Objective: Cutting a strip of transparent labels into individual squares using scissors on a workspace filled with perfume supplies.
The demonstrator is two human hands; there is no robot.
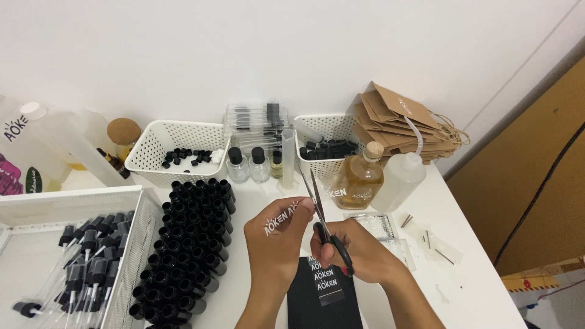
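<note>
At the far left, a white wire tray [137, 201] is holding black pump sprayer tops [85, 262]. Just beside it, a dense block of black-capped small bottles [192, 244] is standing on the white table [463, 268]. Behind them, a white perforated basket [177, 137] is carrying loose black caps. At centre, the left hand [277, 244] is pinching a clear label strip [283, 217] with white lettering between thumb and fingertips, holding it up above the table. The right hand [356, 250] is gripping black-handled scissors [323, 216], fingers through the loops, blades parted and pointing up, touching the strip's right end. Below the hands, a black sheet [326, 298] bearing more labels is lying flat. Farther right, an amber corked bottle [359, 176], a white squeeze bottle [402, 176] and stacked brown paper bags [396, 122] are sitting.
</note>
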